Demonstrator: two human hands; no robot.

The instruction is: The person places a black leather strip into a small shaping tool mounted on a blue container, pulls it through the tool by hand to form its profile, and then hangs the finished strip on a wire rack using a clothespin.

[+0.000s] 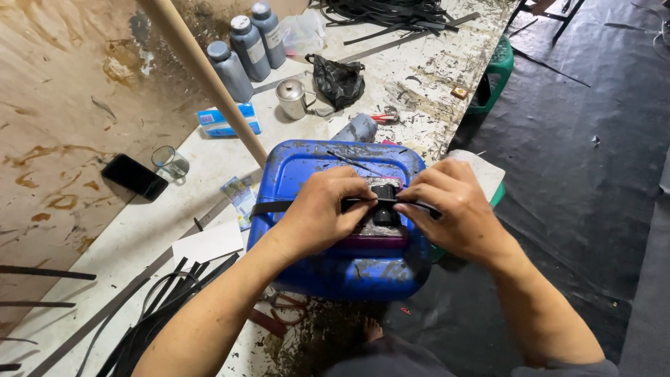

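Note:
A blue plastic jerrycan [314, 167] lies on its side at the bench edge, smeared with dark glue. On top of it sits a small black cylindrical part [383, 202] on a dark block. A thin black strip [269, 207] runs across the can over that part. My left hand [321, 209] pinches the strip just left of the part. My right hand [450, 202] pinches the same strip on the right side. Both hands rest on the can's top.
The stained bench [209, 174] carries three grey bottles [248, 47], a small metal pot [293, 98], a black bag [338, 80], a phone [134, 176], a glass [170, 162] and loose black strips [153, 314]. A slanted wooden pole [202, 70] crosses it. Black sheeting [593, 174] covers the floor.

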